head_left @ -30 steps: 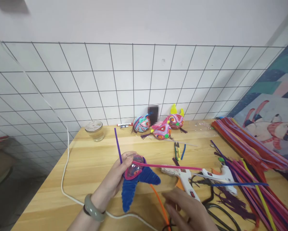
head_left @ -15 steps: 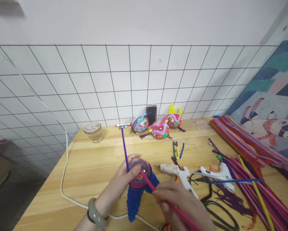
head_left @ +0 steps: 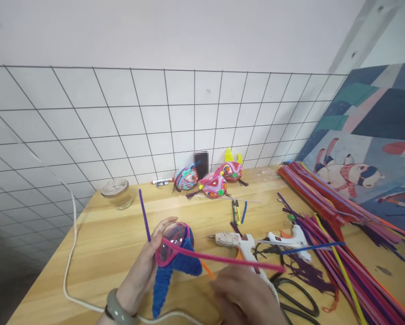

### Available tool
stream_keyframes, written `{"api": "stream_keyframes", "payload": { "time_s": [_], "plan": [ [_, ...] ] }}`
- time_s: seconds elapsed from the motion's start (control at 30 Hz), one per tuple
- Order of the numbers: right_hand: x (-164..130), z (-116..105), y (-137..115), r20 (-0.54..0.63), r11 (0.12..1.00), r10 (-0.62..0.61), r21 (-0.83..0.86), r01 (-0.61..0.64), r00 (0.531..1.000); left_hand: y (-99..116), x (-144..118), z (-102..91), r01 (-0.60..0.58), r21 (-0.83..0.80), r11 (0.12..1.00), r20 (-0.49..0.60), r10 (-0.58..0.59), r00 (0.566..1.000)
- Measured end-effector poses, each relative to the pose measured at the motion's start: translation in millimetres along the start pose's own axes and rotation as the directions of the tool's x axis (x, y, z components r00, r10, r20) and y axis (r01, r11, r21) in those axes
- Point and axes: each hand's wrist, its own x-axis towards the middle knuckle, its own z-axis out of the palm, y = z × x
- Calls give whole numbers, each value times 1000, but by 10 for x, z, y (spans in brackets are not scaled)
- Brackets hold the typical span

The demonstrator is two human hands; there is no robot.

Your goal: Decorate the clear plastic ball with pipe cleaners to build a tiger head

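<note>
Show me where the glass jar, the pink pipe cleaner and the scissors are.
glass jar (head_left: 116, 193): head view, on its clear side wall.
pink pipe cleaner (head_left: 229, 260): head view, mid straight stretch.
scissors (head_left: 299, 299): head view, on a black handle loop.

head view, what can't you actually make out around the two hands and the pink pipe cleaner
- Right hand: wrist and part of the palm are cut off by the bottom edge, so its grip on the pink pipe cleaner is not clear.
- Left hand: fingertips are hidden behind the clear ball.
- Dark upright thing by the wall: blurred out.
- Scissors: blades run under the glue gun and the cords.
</note>
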Motion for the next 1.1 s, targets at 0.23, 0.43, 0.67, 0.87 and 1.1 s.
{"api": "stream_keyframes", "payload": {
  "time_s": [0.23, 0.43, 0.67, 0.87, 1.1],
  "plan": [
    [-424, -391, 900, 139, 704, 709, -203, -681, 691, 53, 32, -118, 80, -208, 975, 6, -81, 997],
    [-551, -237, 1245, 373, 566, 806, -259, -783, 459, 73, 7, -92, 57, -252, 966, 115, -29, 993],
    [-474, -104, 1222, 430, 535, 807, -243, -809, 405, 66, 20, -149, 36, -252, 967, 65, -21, 998],
    [-505, -118, 1263, 411, 525, 808, -178, -832, 422, 56, 17, -129, -76, -207, 975, 60, 90, 994],
    [-345, -368, 1109, 264, 463, 834, 144, -875, 485, 108, -60, -21, -53, -108, 993, 250, 79, 965]
  ]
}}
